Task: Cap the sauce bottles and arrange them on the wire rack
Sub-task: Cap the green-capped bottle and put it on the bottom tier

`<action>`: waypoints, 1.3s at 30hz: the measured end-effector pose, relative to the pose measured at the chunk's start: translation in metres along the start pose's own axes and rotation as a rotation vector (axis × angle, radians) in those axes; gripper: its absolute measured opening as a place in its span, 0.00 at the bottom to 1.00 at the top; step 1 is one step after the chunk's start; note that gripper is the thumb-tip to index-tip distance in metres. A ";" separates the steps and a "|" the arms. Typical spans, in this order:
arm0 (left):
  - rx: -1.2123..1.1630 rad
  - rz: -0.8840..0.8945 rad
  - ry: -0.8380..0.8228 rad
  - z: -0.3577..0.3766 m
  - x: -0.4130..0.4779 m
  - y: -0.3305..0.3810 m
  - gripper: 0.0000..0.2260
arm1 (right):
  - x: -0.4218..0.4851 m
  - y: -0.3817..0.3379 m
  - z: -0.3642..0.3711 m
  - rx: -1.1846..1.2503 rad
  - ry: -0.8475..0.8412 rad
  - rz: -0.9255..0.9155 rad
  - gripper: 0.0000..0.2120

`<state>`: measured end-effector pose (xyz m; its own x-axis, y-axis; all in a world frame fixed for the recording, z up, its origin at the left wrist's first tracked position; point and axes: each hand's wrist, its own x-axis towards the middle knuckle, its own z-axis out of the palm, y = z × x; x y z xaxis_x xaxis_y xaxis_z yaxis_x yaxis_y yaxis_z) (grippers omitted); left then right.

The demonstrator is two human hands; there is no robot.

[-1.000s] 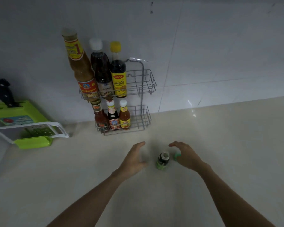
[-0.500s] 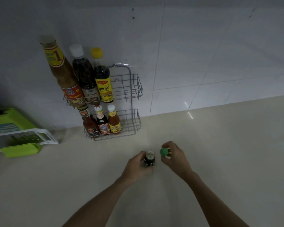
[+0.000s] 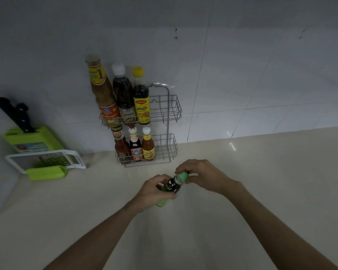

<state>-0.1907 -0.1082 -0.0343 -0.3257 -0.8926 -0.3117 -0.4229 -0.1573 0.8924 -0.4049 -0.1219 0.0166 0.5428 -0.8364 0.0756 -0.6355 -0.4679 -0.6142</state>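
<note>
A small dark sauce bottle (image 3: 172, 186) with a green label is tilted to the right above the counter, gripped around its body by my left hand (image 3: 154, 190). My right hand (image 3: 201, 176) pinches a green cap (image 3: 182, 176) that sits on the bottle's neck. The grey two-tier wire rack (image 3: 173, 114) stands against the tiled wall behind my hands. Three tall bottles (image 3: 123, 98) fill the left of its upper tier and three small bottles (image 3: 136, 147) the left of its lower tier. The right part of both tiers holds nothing.
At the left, a green knife block (image 3: 35, 137) with a black-handled knife stands by the wall, and a white and green grater (image 3: 47, 162) lies in front of it. The beige counter (image 3: 261, 182) stretches to the right and toward me.
My left hand has lifted and tilted the bottle off the counter. My right hand has brought the green cap from beside the bottle onto its neck.
</note>
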 end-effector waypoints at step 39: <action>-0.429 -0.048 -0.156 -0.015 -0.022 0.002 0.20 | 0.020 -0.048 -0.020 0.033 -0.023 0.127 0.17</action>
<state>-0.1718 -0.0955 -0.0212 -0.4520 -0.8106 -0.3724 -0.0630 -0.3874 0.9198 -0.3748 -0.1225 0.0636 0.4720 -0.8813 -0.0220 -0.6817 -0.3490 -0.6431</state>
